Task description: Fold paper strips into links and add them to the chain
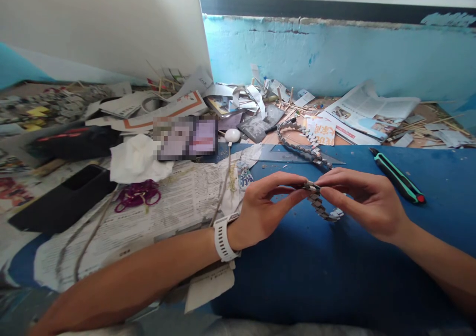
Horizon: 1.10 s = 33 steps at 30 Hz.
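Note:
A long chain of folded paper links, grey and white, hangs and curls between and behind my hands over the blue mat. My left hand, with a white watch on its wrist, pinches one part of the chain between thumb and fingers. Close against it, my right hand pinches the same part from the other side. The fingertips nearly touch and hide the links between them. The chain's far part loops back over a clear triangular ruler.
A green and black utility knife lies right of my right hand. Newspaper, a dark phone-like case, purple string, white tissue and a charging puck lie left. Paper scraps and sticks line the wall.

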Motion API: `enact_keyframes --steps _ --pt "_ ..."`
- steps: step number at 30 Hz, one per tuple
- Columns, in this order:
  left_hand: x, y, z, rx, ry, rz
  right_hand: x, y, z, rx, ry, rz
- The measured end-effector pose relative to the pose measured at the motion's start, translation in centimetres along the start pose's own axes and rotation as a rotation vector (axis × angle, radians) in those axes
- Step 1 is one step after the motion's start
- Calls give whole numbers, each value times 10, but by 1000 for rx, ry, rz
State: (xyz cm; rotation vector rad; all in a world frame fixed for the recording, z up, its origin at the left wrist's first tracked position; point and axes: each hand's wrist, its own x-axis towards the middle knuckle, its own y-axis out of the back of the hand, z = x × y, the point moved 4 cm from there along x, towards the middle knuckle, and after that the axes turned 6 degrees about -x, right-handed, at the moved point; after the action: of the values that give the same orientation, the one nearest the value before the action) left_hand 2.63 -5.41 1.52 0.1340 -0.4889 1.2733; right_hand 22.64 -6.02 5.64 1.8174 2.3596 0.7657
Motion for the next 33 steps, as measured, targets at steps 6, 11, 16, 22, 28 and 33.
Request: enact_keyframes --steps 6,11,16,22,28,33 --pt "1 -3 8 120 -127 -116 4 1 8 126 -268 -182" --pt "2 -5 11 208 -174 -179 4 9 12 15 -286 -232" --pt "0 -7 12 231 -169 -241 4 16 -1 -260 -45 -308" --pt "1 -8 12 198 -102 -289 4 17 -7 -376 224 -351" --pt "3 -4 7 159 -5 -275 3 10 -6 -424 265 -297" --pt "1 -2 1 70 51 -222 1 3 -5 -347 143 -176"
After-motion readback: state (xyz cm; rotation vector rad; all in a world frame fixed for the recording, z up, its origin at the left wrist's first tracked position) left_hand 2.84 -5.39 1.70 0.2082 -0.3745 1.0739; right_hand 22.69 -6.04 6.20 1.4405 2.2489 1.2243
